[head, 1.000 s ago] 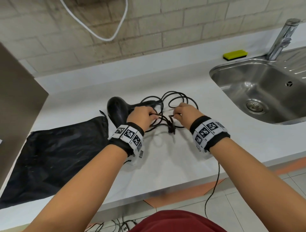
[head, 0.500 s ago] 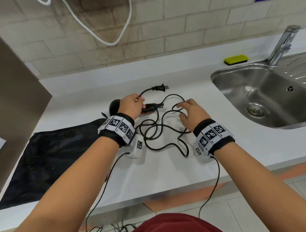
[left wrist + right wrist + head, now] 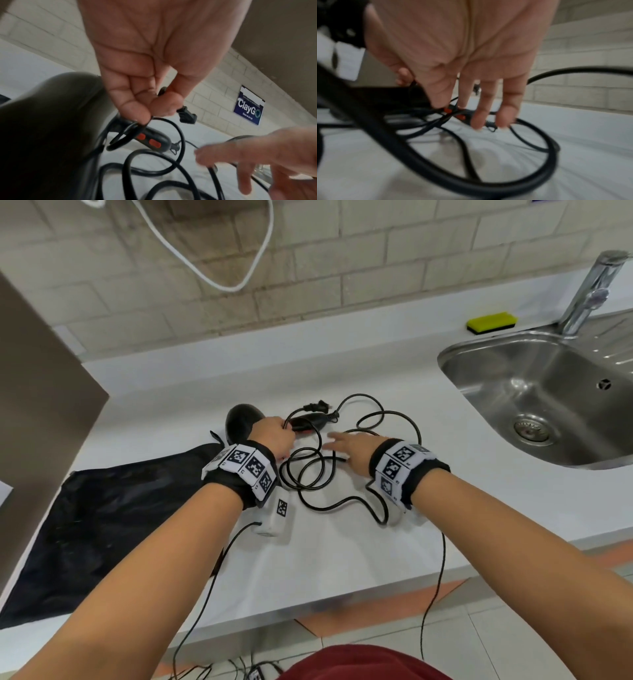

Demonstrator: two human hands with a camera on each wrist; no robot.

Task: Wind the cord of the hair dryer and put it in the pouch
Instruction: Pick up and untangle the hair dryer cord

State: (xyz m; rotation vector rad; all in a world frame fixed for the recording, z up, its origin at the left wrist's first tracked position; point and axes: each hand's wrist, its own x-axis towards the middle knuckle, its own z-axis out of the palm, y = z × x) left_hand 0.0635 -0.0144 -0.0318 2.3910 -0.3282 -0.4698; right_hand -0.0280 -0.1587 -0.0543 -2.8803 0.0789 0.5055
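A black hair dryer (image 3: 239,422) lies on the white counter (image 3: 342,546), its handle with red buttons (image 3: 149,140) pointing right. Its black cord (image 3: 308,470) sprawls in loose loops over the counter, the plug (image 3: 318,406) lying just behind the handle. My left hand (image 3: 274,436) pinches the cord near the plug end (image 3: 187,115) between thumb and fingers, right beside the dryer body. My right hand (image 3: 349,445) hovers over the loops with fingers (image 3: 488,108) stretched out straight, holding nothing. The black pouch (image 3: 102,518) lies flat at the left.
A steel sink (image 3: 534,392) with a tap (image 3: 592,292) takes the right side; a yellow sponge (image 3: 491,321) lies behind it. A brown panel (image 3: 37,392) stands at the left. A white cable (image 3: 219,278) hangs on the brick wall. Thin sensor wires (image 3: 435,583) dangle over the counter's front edge.
The bundled cord came apart into loose loops. My left hand pulled the plug end back toward the dryer. My right hand let go of the cord and now reaches left with fingers spread.
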